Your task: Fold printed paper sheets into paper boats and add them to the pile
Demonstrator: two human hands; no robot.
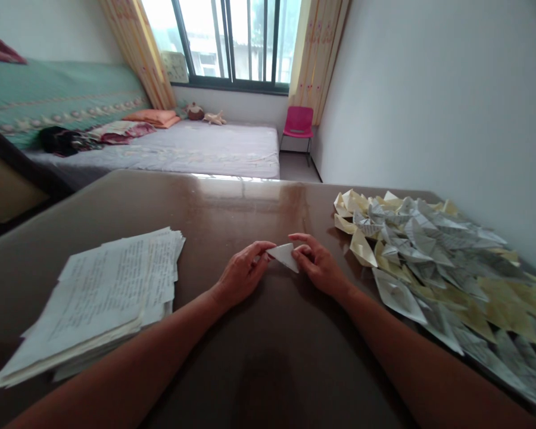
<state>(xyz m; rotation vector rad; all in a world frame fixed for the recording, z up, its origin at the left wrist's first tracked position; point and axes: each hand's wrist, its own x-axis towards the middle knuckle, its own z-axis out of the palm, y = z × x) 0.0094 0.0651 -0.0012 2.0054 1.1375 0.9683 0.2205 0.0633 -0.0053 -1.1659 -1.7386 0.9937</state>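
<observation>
A small white piece of folded paper [286, 256], triangular in outline, is held just above the brown table between my two hands. My left hand [246, 267] pinches its left corner between thumb and fingers. On the right side, the thumb and fingers of my right hand [318, 266] grip the paper's edge, with the index finger stretched out above. To the right lies a large heap of folded paper boats [424, 238], some white with writing and some cream. A stack of handwritten sheets [111, 292] rests to the left.
The glossy brown table [232, 220] reaches to a far edge in front of a bed [232, 143]. A pink chair [299, 124] stands by the white wall [411, 101] at right. At far left is a dark chair back [18, 185].
</observation>
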